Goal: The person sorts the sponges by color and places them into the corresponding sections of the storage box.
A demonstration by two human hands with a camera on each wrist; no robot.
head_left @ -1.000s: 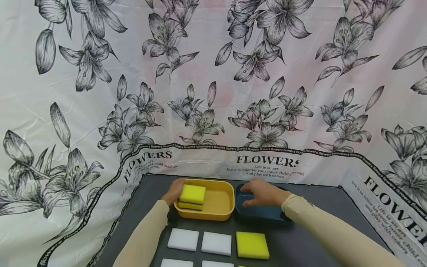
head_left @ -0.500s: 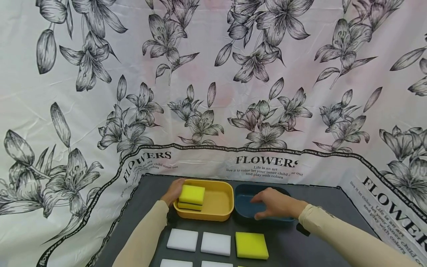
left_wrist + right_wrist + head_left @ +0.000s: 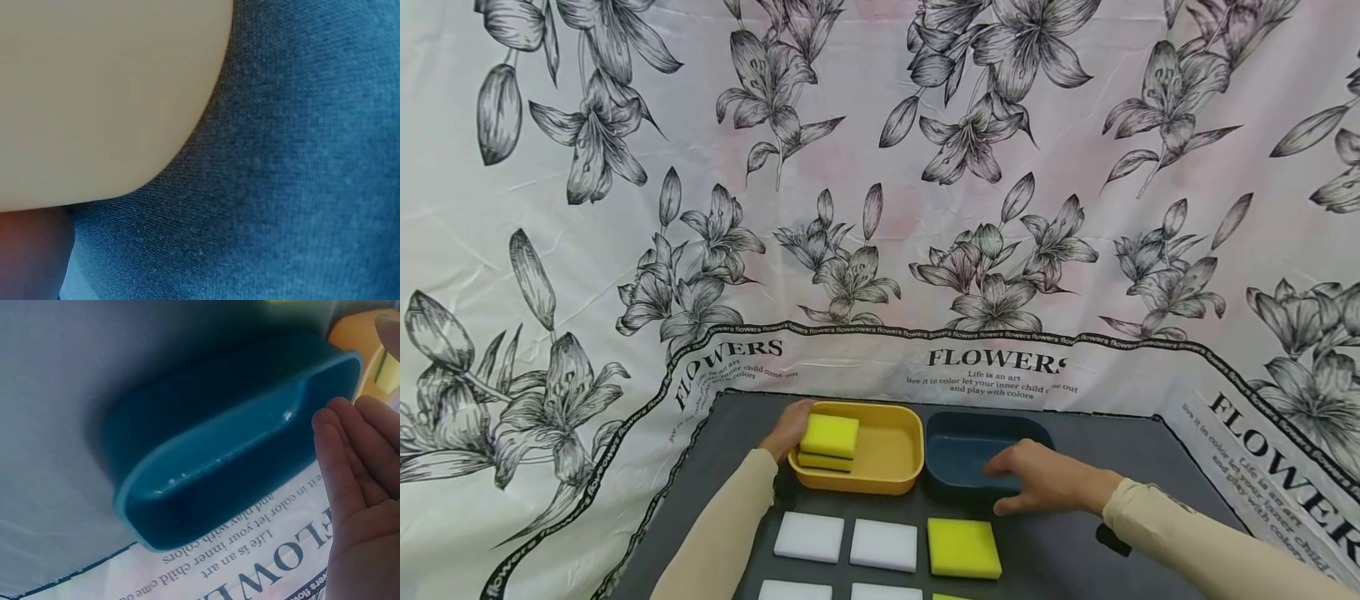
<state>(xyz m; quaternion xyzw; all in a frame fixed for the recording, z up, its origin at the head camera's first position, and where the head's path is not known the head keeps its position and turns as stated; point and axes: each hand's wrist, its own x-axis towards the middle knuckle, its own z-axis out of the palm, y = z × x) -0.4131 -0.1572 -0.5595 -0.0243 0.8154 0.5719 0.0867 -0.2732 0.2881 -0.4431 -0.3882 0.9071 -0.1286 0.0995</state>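
My left hand [image 3: 786,429] is at the left rim of a yellow tray [image 3: 887,450]; its fingertips are hidden. Inside that tray, beside the hand, a yellow sponge [image 3: 831,434] with a dark underside lies on another yellow sponge [image 3: 824,462]. The left wrist view holds only a smooth beige surface [image 3: 94,106], a bit of reddish skin [image 3: 31,256] and grey-blue cloth [image 3: 300,156]. My right hand [image 3: 1045,477] hovers over the front right edge of a dark blue tray [image 3: 955,450]. Its fingers are loosely extended and hold nothing, as the right wrist view confirms.
In front of the trays, on the dark cloth [image 3: 1075,550], lie white pads [image 3: 809,537] and a yellow sponge [image 3: 964,548], with more of them cut off by the lower frame edge. A flower-printed curtain [image 3: 850,208] hangs behind.
My right hand has moved from above the blue tray to the right and toward me, uncovering more of the tray's inside. The left hand and the sponges have stayed put.
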